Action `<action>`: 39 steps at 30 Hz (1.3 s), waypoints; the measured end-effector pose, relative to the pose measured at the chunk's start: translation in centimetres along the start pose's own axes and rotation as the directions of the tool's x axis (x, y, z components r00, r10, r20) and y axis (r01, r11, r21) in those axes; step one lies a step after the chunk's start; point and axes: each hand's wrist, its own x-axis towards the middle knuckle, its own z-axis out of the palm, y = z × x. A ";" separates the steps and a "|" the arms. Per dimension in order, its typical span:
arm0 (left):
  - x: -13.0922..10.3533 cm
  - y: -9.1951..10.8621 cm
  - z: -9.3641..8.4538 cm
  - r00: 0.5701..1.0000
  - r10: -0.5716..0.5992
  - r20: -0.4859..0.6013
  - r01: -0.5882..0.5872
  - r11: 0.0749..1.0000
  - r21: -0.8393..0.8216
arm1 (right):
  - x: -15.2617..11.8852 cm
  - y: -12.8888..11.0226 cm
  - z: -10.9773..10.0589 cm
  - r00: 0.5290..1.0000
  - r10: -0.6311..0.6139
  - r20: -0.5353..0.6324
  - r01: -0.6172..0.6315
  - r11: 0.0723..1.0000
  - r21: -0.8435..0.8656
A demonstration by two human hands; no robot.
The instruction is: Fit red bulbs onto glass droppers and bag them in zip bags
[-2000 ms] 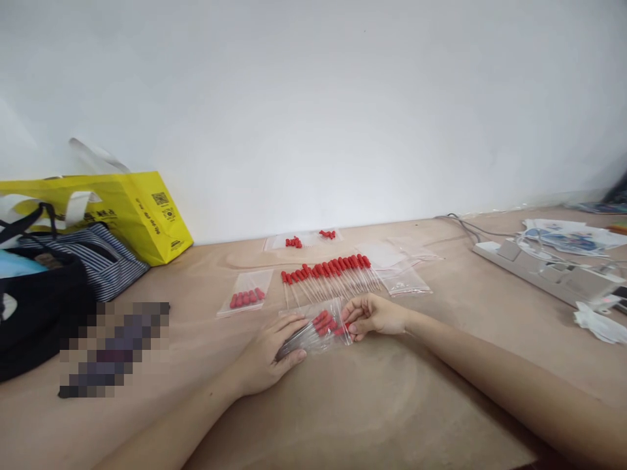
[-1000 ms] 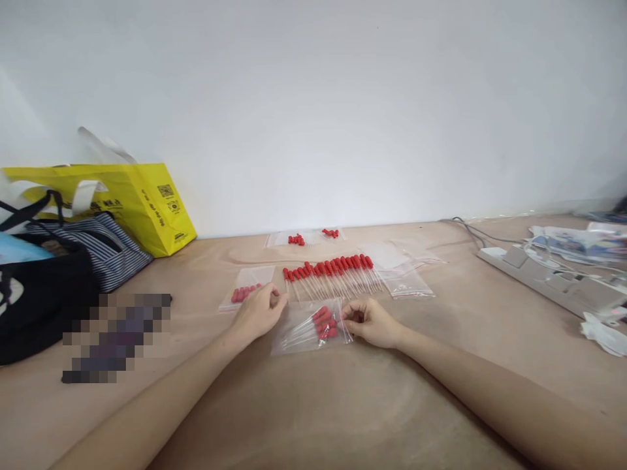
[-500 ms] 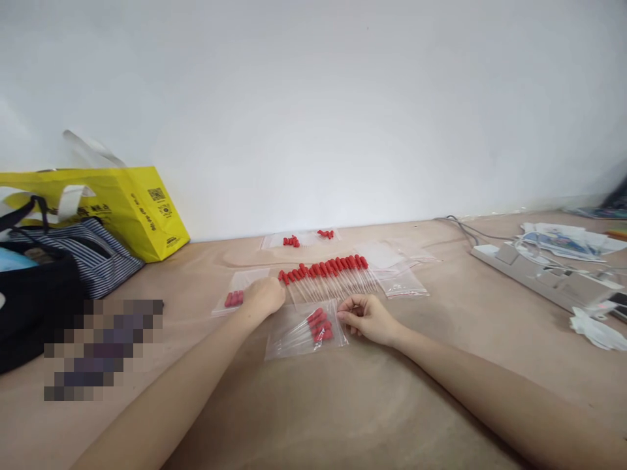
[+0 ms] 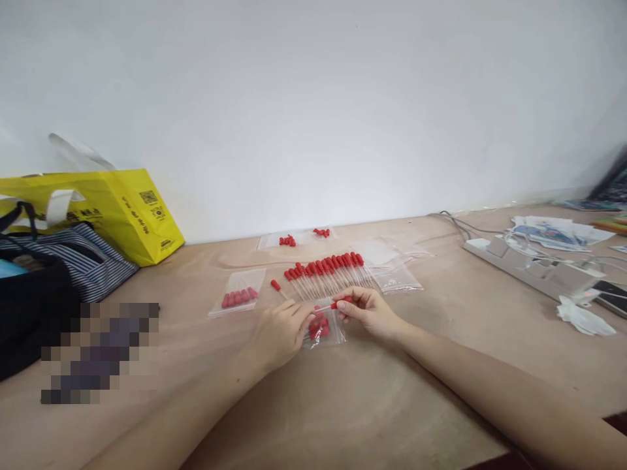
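My right hand (image 4: 369,313) pinches the red rubber bulb of a dropper (image 4: 341,303), held level. The clear tube runs left to my left hand (image 4: 281,333), whose fingers are closed on it. Below both hands a clear zip bag (image 4: 336,336) with several red-bulbed droppers lies on the table, partly hidden by my left hand. Just beyond, a row of droppers (image 4: 326,266) lies side by side, bulbs away from me. One dropper (image 4: 275,285) sits apart at the row's left. Further left is another zip bag (image 4: 230,285) with several droppers inside.
Behind the row lie loose red bulbs (image 4: 287,241) on a clear bag. Flat zip bags (image 4: 399,277) rest right of it. A power strip (image 4: 514,271) with cables and crumpled white tissue (image 4: 582,318) are on the right. A yellow bag (image 4: 142,219) and striped pouch (image 4: 100,254) stand left.
My left hand has moved from the row toward my right hand, and a dropper is now held between them above the bag. My right hand has left the bag's edge. The view shifted slightly.
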 end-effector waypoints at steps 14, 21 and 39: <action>-4.3 -3.6 -1.1 0.982 -0.074 0.176 0.116 0.963 -0.244 | -0.9 -1.3 -7.3 0.992 0.012 -0.127 -0.040 0.974 -0.221; -4.2 -3.7 -1.0 0.964 -0.055 0.261 0.130 0.951 -0.281 | -0.7 -1.4 -8.1 0.985 -0.007 -0.171 -0.032 0.974 -0.224; -3.8 -3.0 -0.8 0.968 -0.127 0.214 0.185 0.944 -0.273 | -1.5 0.6 -1.8 0.995 0.094 -0.025 -0.097 0.977 -0.187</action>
